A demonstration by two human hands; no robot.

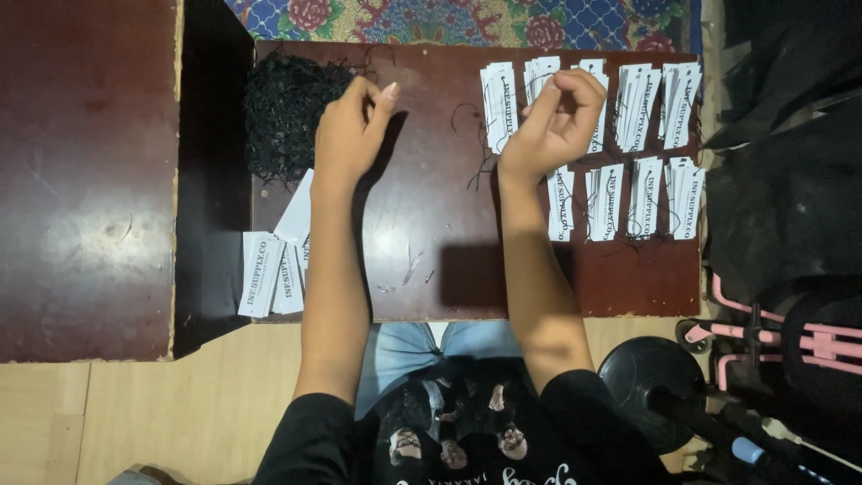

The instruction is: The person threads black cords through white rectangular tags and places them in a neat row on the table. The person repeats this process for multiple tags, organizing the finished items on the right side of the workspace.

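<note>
My left hand point(350, 130) hovers over the dark brown table point(431, 251), fingers pinched together beside a heap of black strings point(287, 112); what it pinches is too thin to tell. My right hand point(558, 121) is curled shut, pinching a thin black string in front of the rows of white paper tags point(642, 148) threaded with black loops. Loose white tags point(274, 265) without strings lie at the table's near-left corner, partly under my left forearm.
A larger dark red table point(85, 180) stands to the left. Black cloth point(790, 180) is piled on the right, with a pink frame point(808, 337) and a black round stand point(646, 377) below it. A floral rug point(467, 20) lies beyond the table.
</note>
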